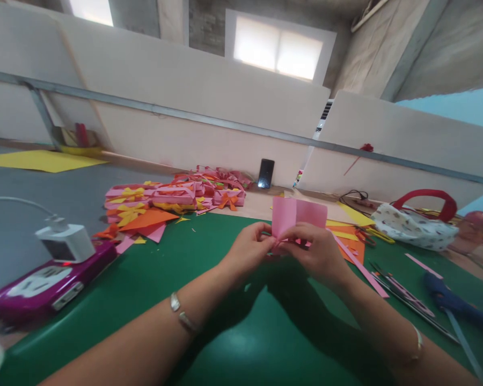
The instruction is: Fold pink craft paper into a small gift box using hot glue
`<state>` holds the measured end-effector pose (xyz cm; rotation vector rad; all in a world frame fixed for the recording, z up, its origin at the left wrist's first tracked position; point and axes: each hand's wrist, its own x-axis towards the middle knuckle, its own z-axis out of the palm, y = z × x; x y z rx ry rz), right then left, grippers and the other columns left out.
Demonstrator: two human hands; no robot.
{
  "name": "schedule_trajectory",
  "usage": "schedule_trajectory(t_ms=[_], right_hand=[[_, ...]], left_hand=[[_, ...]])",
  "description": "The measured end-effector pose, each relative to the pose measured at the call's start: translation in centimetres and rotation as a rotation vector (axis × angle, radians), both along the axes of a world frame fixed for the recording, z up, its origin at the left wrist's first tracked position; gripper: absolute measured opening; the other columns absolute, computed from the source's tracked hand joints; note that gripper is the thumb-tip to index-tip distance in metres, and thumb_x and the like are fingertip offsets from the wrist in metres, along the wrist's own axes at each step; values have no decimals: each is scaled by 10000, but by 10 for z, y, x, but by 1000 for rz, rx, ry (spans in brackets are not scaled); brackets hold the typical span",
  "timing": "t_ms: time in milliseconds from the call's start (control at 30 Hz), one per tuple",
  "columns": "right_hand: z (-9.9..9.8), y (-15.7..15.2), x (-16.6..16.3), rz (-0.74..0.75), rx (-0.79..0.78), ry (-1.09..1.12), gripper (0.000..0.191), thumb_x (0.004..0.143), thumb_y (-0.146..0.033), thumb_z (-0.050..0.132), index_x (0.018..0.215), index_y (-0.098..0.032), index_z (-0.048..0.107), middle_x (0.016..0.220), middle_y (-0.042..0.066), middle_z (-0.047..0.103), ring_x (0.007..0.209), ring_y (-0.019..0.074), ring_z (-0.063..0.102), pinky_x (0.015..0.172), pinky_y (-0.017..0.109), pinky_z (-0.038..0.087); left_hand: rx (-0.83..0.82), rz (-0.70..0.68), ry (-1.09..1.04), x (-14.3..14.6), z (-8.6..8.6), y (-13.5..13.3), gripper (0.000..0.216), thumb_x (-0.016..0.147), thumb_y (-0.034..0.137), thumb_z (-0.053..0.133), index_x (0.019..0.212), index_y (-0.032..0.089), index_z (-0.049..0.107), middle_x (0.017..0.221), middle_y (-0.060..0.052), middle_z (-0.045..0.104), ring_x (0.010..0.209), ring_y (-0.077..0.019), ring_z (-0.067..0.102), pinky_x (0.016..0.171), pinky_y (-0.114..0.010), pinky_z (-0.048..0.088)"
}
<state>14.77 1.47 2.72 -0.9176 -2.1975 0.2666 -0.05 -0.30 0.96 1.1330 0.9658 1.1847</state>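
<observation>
A folded piece of pink paper (310, 212) is held up above the green mat (233, 343), with an upright crease dividing it into two panels. My left hand (250, 245) pinches its lower left corner between thumb and fingers. From the other side, my right hand (320, 252) grips the lower edge, its fingertips close to those of my left hand. The fingers cover the bottom part of the paper. Just beyond my right hand lie orange sheets (356, 251) and a long pink strip (362, 266).
Pink and orange paper pieces with bows (173, 195) are heaped at the back left. A purple power strip (52, 284) with a white charger (65, 242) stands at left. On the right are tweezers (410, 297), a blue glue gun (454, 300) and a fabric basket (412, 228). A phone (266, 173) leans against the wall.
</observation>
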Motion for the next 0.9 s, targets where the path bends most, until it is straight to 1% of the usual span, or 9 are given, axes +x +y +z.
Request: schedule_trajectory(t_ms=[100, 233, 267, 367, 433, 567, 667, 800, 900], right_hand=[[-2, -1, -1, 68, -19, 3, 62, 722, -147, 631, 703, -191, 672, 675, 0, 624, 613, 109, 551, 538, 211, 409], [-6, -1, -2, 75, -6, -29, 73, 715, -126, 628, 683, -184, 659, 690, 7, 621, 635, 116, 566, 562, 217, 424], [-7, 0, -3, 67, 9, -43, 64, 714, -133, 633, 684, -184, 657, 690, 9, 620, 642, 120, 567, 565, 220, 423], [-8, 2, -2, 22, 73, -81, 52, 721, -152, 630, 682, -184, 640, 669, 7, 619, 635, 126, 555, 562, 227, 411], [-7, 4, -2, -23, 90, -87, 54, 729, -162, 619, 679, -183, 621, 660, 4, 623, 625, 127, 548, 563, 231, 405], [-3, 5, -1, -113, 65, -61, 62, 739, -200, 604, 680, -181, 598, 657, 4, 616, 623, 132, 540, 552, 231, 393], [-2, 4, -1, -143, 24, -44, 70, 746, -228, 594, 697, -179, 582, 654, -2, 603, 609, 127, 531, 547, 229, 389], [-2, 4, 0, -158, 9, -44, 70, 753, -240, 576, 724, -177, 571, 647, -5, 594, 591, 124, 523, 539, 230, 386], [-2, 4, 0, -158, 0, -41, 74, 759, -252, 571, 765, -179, 584, 672, 0, 606, 603, 127, 534, 549, 233, 390]], left_hand=[[17, -29, -19, -2, -1, 0, 85, 745, 174, 562, 799, 166, 497, 555, 33, 581, 546, -107, 589, 618, -279, 507], [91, -139, 27, -4, -8, 4, 259, 661, 78, 583, 896, 174, 532, 594, 37, 591, 550, -104, 581, 581, -236, 476], [115, -133, 50, -4, -9, 5, 241, 658, 75, 575, 880, 167, 556, 610, 28, 598, 557, -102, 577, 570, -224, 466], [163, -75, 93, -2, -10, 5, 91, 677, 116, 557, 745, 140, 612, 651, -5, 620, 603, -107, 574, 562, -210, 447], [134, -82, 62, 0, -8, 4, 116, 656, 105, 550, 726, 135, 638, 692, -17, 642, 647, -115, 587, 595, -218, 454], [42, -124, 32, 1, 0, -1, 283, 599, 59, 555, 833, 153, 684, 756, -37, 685, 752, -148, 625, 643, -228, 467], [18, -97, 20, 0, 1, -2, 270, 627, 83, 586, 869, 152, 682, 792, -57, 699, 794, -166, 636, 658, -245, 481], [7, -84, -35, 1, 0, -2, 254, 664, 46, 552, 864, 140, 675, 819, -58, 703, 796, -152, 640, 682, -250, 495], [-20, -69, -51, 3, 0, -2, 236, 677, 39, 547, 849, 137, 675, 802, -50, 703, 783, -147, 643, 668, -242, 503]])
